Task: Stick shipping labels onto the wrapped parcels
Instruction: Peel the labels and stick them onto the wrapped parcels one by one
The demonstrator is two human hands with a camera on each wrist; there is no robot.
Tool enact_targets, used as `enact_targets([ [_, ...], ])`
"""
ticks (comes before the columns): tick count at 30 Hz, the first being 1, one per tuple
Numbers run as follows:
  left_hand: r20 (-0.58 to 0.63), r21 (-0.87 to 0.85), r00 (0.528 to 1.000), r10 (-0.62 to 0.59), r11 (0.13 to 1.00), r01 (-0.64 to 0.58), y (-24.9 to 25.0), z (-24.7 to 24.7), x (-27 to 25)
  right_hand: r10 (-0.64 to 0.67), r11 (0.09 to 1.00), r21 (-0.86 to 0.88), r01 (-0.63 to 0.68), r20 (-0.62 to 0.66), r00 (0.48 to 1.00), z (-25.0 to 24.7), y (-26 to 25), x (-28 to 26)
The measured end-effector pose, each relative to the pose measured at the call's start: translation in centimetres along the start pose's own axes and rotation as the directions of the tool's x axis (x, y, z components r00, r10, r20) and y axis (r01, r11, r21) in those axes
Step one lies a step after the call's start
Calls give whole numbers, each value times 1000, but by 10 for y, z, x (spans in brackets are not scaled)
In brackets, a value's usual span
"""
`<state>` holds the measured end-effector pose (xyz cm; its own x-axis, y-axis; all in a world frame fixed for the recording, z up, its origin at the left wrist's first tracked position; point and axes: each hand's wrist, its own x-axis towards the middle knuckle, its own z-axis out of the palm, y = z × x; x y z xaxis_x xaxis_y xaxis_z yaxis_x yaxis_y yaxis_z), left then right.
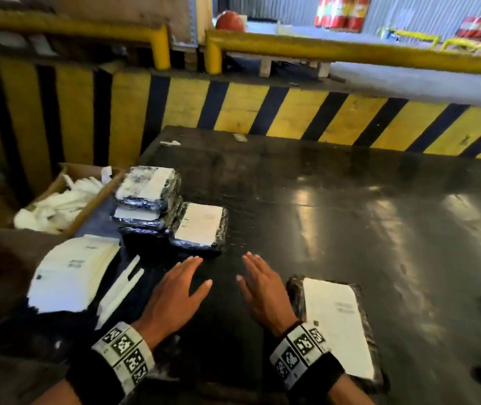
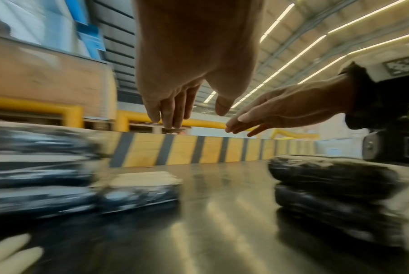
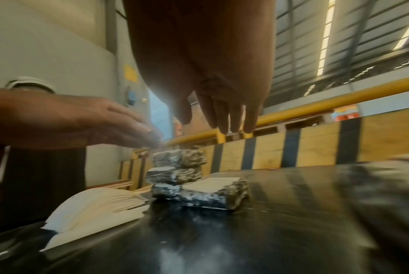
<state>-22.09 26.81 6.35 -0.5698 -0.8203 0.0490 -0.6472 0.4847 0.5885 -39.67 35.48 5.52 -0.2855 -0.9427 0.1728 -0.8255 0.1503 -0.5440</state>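
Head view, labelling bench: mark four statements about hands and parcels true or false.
1. Both hands hold nothing. True: the left hand and right hand hover flat, fingers straight.
2. The parcel beside the right wrist is unlabelled. False: a white label covers its top.
3. The label stack lies left of the left hand. True.
4. The parcel pile stands at the table's right edge. False: it stands at the left edge, beside the cardboard box.
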Motion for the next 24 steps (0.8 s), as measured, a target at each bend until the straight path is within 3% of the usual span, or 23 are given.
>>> enact_targets([
  [3,-117,2,988,-104,994,105,-52,-42,4,-123,992,-36,124,27,992,37,-41,35],
  [6,-196,-1,962,-191,981,194,-109,-82,4,-206,978,5,207,132,970,70,-81,67],
  [10,-272,-37,930,-247,968,247,-193,-124,8,-226,974,66,218,184,956,126,-133,112],
  [14,-281,-38,915,-288,956,290,-256,-144,14,-209,978,77,195,290,934,176,-171,149],
  [19,-199,32,924,-327,940,340,-311,-145,31,-188,982,65,177,376,907,218,-201,171],
  [21,-172,-29,916,-362,932,362,-318,-143,38,-198,980,71,185,389,900,224,-208,173],
  [24,-136,-284,889,-437,877,388,-324,-141,47,-197,980,84,178,404,893,232,-208,175],
])
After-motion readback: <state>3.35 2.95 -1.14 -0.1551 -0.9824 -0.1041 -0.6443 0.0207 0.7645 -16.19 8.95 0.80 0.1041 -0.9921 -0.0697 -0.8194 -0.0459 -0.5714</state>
